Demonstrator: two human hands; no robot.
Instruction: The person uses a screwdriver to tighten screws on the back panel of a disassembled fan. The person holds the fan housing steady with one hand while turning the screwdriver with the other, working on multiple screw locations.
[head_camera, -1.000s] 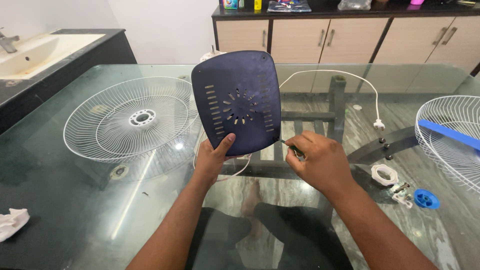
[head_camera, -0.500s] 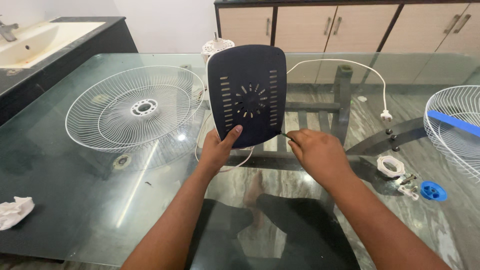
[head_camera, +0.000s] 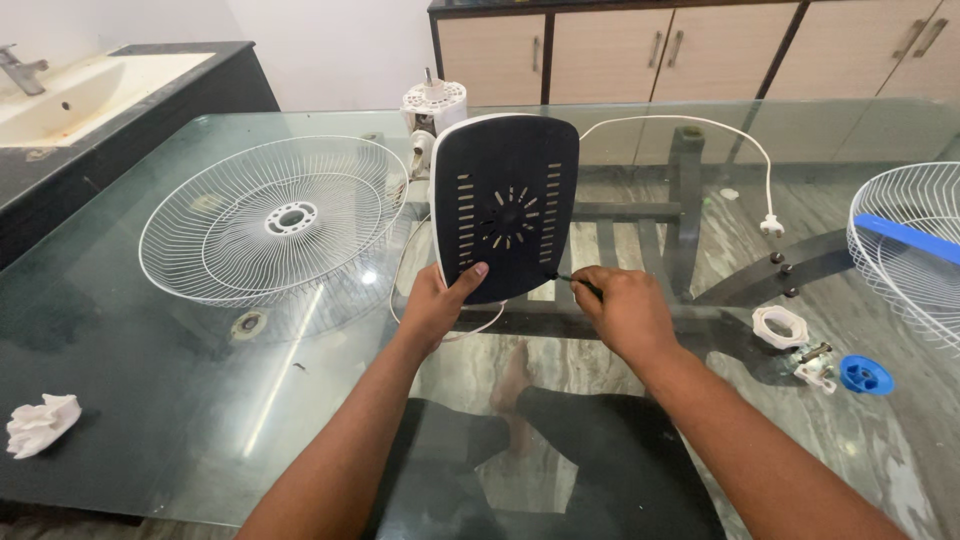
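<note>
A person's left hand (head_camera: 437, 303) grips the lower edge of a dark vented fan base cover (head_camera: 505, 205), thumb on its face, holding it upright above the glass desk (head_camera: 150, 400). Its long axis runs vertically, the vented side facing the camera. The right hand (head_camera: 625, 312) has its fingers clenched around a small screwdriver (head_camera: 580, 283), tip at the cover's lower right corner. The panel looks like stiff, light plastic, best held by its rim. A white fan grille (head_camera: 270, 215) lies to the left.
</note>
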